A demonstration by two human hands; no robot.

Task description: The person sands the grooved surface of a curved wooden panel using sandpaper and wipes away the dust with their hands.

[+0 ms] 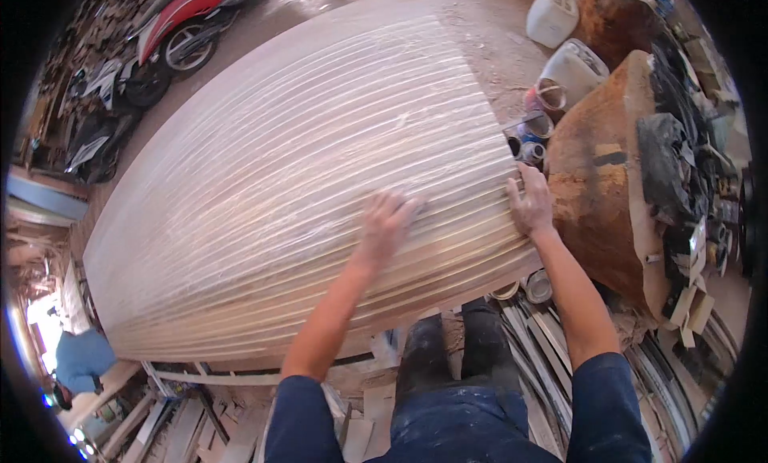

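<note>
A large wooden panel (264, 167) with long curved parallel grooves and pale dust fills the middle of the view. My left hand (388, 221) lies on its grooved surface, a little blurred, fingers spread and pointing forward and right. Whether something thin is beneath the palm is hidden. At the panel's right end, my right hand (531, 201) rests over the edge with its thumb and fingers apart and nothing seen between them.
A large brown wood slab (600, 175) stands close on the right, beside open cans (534, 127) and white jugs (552, 17). Motorbikes (188, 43) are at the upper left. Wood strips (544, 343) lie below, near my legs. Someone in blue (82, 357) is at the lower left.
</note>
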